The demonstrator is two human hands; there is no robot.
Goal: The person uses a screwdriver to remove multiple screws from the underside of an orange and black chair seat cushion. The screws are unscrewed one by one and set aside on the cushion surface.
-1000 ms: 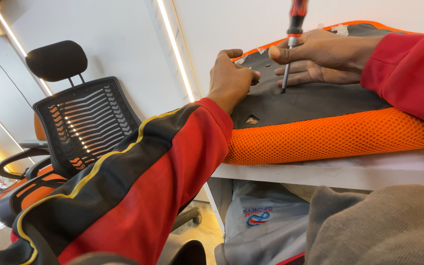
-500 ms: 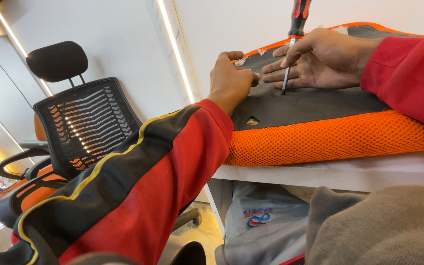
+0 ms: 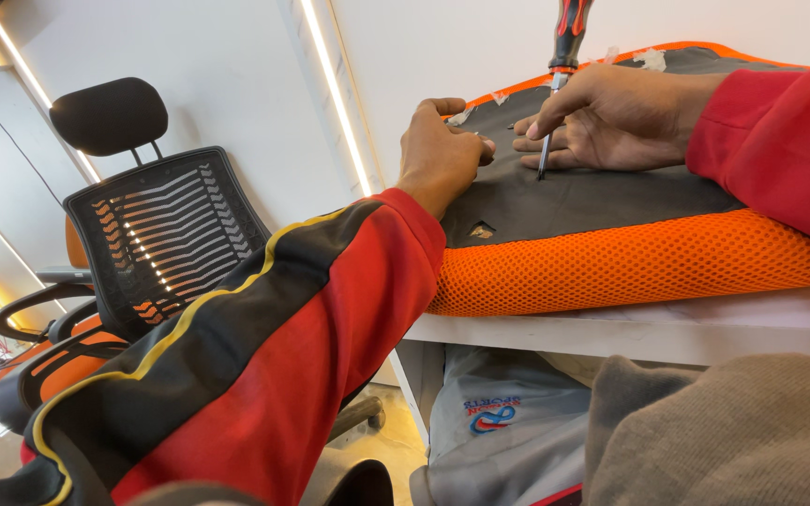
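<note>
An orange mesh seat cushion (image 3: pixel 630 267) lies upside down on a white table (image 3: pixel 667 333), its dark grey underside (image 3: pixel 592 192) facing up. My right hand (image 3: pixel 611 117) holds a screwdriver (image 3: pixel 564 47) with a red and black handle upright, its tip touching the grey underside. My left hand (image 3: pixel 442 150) rests on the underside just left of the tip, fingers curled; what it grips, if anything, is hidden. Both sleeves are red, the left with black and yellow stripes.
A black mesh office chair (image 3: pixel 157 234) with a headrest stands to the left, with orange-seated chairs behind it. A grey bag (image 3: pixel 508 422) lies under the table. A small hole (image 3: pixel 482 230) shows in the grey underside. A white wall with light strips rises behind.
The screwdriver and my right hand stay at about the same spot on the underside. My left hand has barely moved.
</note>
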